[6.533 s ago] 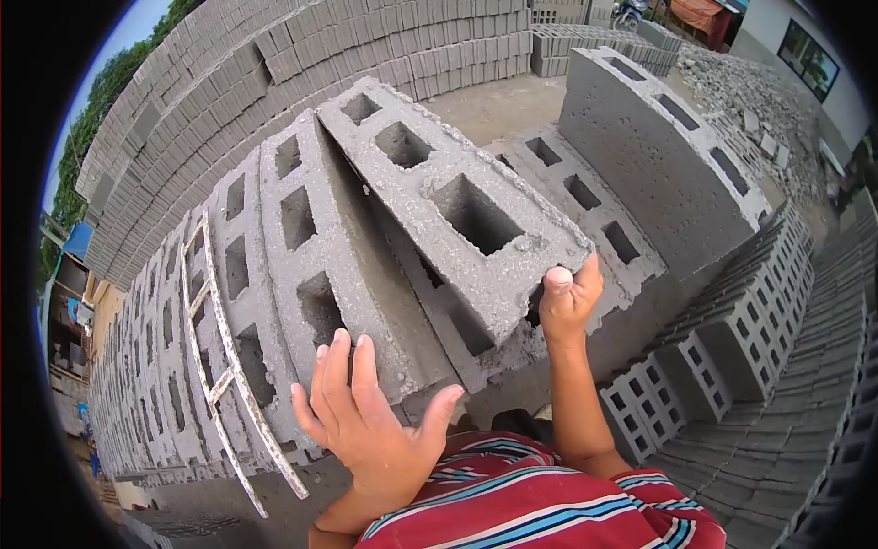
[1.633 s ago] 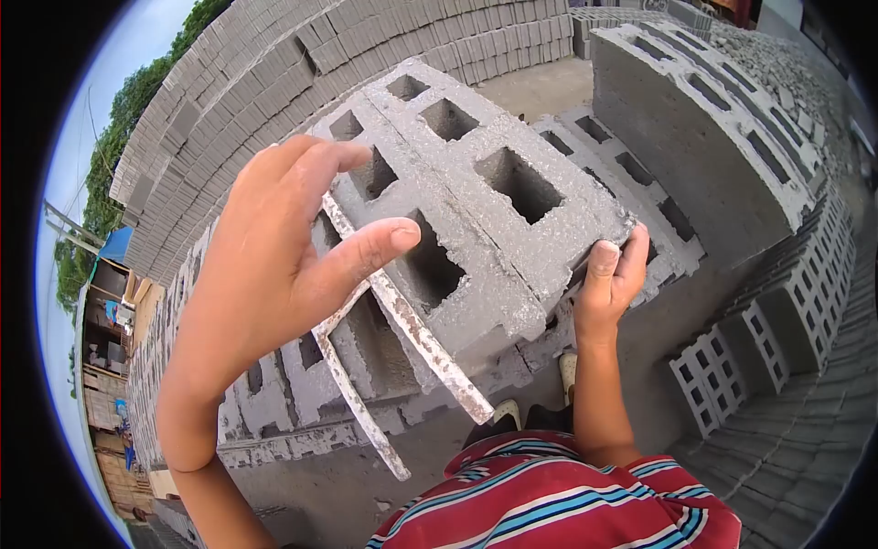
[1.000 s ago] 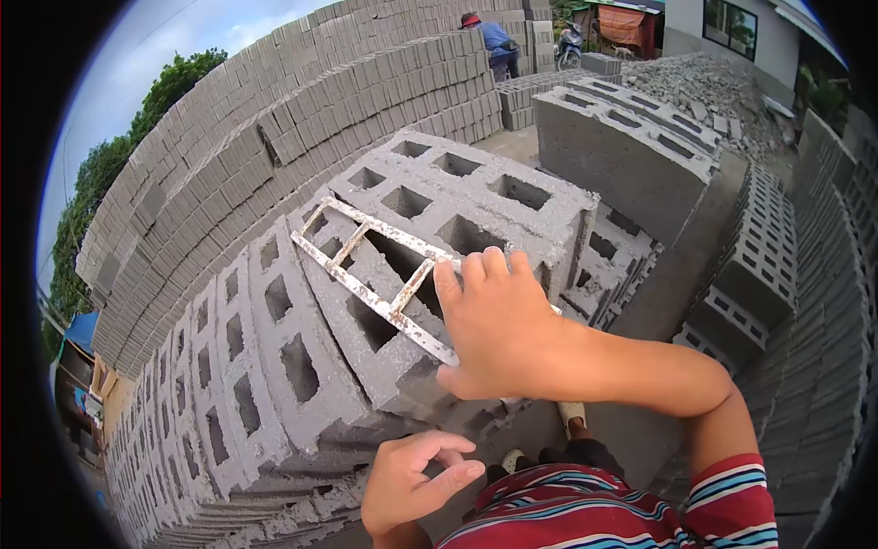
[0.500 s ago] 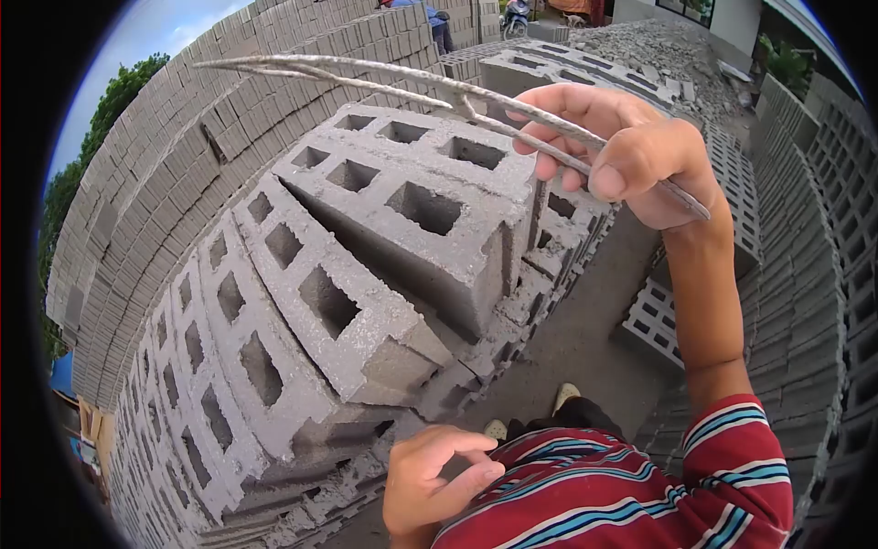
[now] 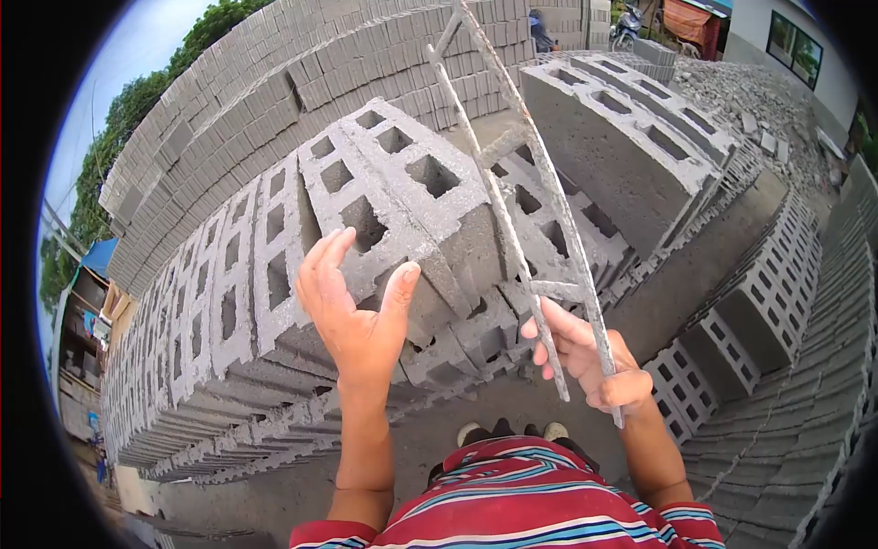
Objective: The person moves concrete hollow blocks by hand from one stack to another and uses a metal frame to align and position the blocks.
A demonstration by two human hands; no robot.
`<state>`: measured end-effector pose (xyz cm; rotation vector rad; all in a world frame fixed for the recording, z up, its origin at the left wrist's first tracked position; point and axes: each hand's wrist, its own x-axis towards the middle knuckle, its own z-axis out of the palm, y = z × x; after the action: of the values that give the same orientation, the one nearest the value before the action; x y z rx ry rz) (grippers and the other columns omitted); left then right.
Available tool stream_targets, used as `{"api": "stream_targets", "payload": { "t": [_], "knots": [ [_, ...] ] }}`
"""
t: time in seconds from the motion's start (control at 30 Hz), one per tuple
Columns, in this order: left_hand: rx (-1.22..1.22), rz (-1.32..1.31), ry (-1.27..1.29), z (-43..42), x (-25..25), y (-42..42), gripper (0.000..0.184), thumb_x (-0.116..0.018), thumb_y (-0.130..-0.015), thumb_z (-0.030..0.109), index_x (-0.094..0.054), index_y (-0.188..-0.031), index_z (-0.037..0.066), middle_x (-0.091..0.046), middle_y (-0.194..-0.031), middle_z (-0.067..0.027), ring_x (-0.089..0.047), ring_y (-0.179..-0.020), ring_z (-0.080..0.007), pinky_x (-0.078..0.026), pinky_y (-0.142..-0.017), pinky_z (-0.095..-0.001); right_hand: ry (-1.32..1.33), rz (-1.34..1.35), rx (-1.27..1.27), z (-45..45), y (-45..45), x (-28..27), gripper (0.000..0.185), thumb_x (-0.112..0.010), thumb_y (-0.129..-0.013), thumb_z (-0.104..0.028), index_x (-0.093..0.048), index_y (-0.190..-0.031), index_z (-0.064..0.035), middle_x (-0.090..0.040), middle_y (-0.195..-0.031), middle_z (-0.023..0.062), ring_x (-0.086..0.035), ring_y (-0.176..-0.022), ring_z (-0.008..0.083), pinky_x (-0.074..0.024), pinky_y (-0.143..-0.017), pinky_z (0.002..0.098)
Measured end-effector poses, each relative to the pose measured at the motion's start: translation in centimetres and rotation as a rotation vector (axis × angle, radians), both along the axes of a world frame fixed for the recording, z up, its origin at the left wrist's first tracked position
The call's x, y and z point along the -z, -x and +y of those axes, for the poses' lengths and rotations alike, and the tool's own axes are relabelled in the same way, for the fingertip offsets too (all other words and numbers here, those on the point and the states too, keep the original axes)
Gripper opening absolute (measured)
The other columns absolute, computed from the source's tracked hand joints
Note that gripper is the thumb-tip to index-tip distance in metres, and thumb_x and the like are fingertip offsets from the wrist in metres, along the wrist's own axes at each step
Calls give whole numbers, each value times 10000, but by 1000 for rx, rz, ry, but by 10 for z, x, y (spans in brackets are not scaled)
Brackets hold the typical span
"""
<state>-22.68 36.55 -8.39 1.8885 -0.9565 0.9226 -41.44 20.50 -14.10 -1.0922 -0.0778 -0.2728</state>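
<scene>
My right hand (image 5: 590,361) grips the lower end of a ladder-shaped metal frame (image 5: 551,178), speckled white and rusty, which rises upright in front of the blocks. My left hand (image 5: 352,306) has its fingers spread and holds nothing, near the front end of two hollow grey concrete blocks (image 5: 402,183) that lie side by side on a stack. A gap separates these two from the long row of blocks (image 5: 233,274) on the left. Whether my left fingers touch the block is hard to tell.
Taller blocks (image 5: 622,137) stand on the stack at the right. Further right are low rows of blocks (image 5: 764,284). Behind rises a high block wall (image 5: 366,64), with a partly hidden person (image 5: 541,35) beyond it. Rubble (image 5: 741,101) and a motorcycle (image 5: 626,26) are farther back.
The metal frame lay on the blocks, was lifted by my right hand, and now points upward. My left hand has risen from near my body toward the blocks and spread its fingers.
</scene>
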Motion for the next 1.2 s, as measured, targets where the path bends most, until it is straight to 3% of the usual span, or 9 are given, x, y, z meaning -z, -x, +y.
{"api": "stream_targets", "payload": {
  "t": [0.07,0.1,0.23,0.37,0.63,0.83,0.93,1.03,1.2],
  "knots": [
    [-170,-33,-61,-10,9,-2,462,-708,-743,293,-541,-1082,27,-499,-1119,-134,-461,-1024,-299,-337,-902,-383,-36,2,-72,-5,0,9,1102,-552,-363,-259,-238,-1355,104,-442,-1217,192,-469,-923,192,-381,-775,277],
    [-230,-45,-88,-12,12,0,324,-631,-824,257,-558,-1038,25,-545,-1064,-124,-484,-1025,-272,-361,-891,-367,-35,44,-108,-10,-1,9,1106,-540,-339,-241,-257,-1353,96,-441,-1214,183,-462,-910,179,-373,-772,267],
    [-236,-47,-90,-11,24,-4,205,-567,-870,213,-595,-939,23,-582,-956,-123,-524,-959,-272,-365,-877,-362,101,60,-233,-25,-8,11,1005,-580,-419,-182,-312,-1368,10,-436,-1179,90,-415,-917,159,-341,-790,247],
    [-275,-90,-95,-14,28,-6,226,-559,-875,235,-594,-937,21,-579,-954,-123,-520,-966,-280,-365,-876,-363,108,-40,-226,-20,-18,10,998,-611,-446,-175,-291,-1370,23,-433,-1154,91,-402,-912,162,-299,-862,248],
    [-260,-49,-69,-13,30,-6,224,-586,-847,242,-610,-927,34,-575,-948,-131,-508,-970,-304,-348,-885,-389,26,22,-275,-23,-34,20,1069,-590,-363,-211,-290,-1344,88,-444,-1178,132,-444,-877,153,-361,-716,247],
    [-245,-54,-59,-12,31,-9,220,-593,-840,238,-608,-928,37,-577,-951,-133,-510,-967,-306,-350,-879,-394,77,-219,-153,-15,-39,9,1029,-588,-400,-191,-301,-1361,38,-446,-1161,80,-414,-867,147,-346,-737,239],
    [-249,-64,-62,-11,32,-9,220,-595,-838,239,-607,-927,37,-577,-951,-132,-511,-965,-307,-349,-877,-396,105,-235,-151,-14,-41,6,1041,-589,-401,-195,-281,-1364,52,-433,-1180,95,-410,-880,148,-338,-745,240],
    [-251,-71,-63,-11,32,-9,220,-598,-836,238,-608,-928,38,-577,-952,-131,-512,-963,-307,-349,-876,-397,85,-32,-242,-9,-45,22,1032,-590,-417,-190,-265,-1360,73,-412,-1208,109,-406,-894,146,-336,-759,238],
    [-241,-73,-58,-10,32,-8,220,-601,-835,237,-607,-926,37,-578,-949,-132,-512,-961,-308,-350,-874,-398,143,-141,-177,-6,-40,11,1009,-596,-437,-175,-265,-1354,87,-398,-1213,113,-405,-922,150,-330,-791,235]
  ]
}}
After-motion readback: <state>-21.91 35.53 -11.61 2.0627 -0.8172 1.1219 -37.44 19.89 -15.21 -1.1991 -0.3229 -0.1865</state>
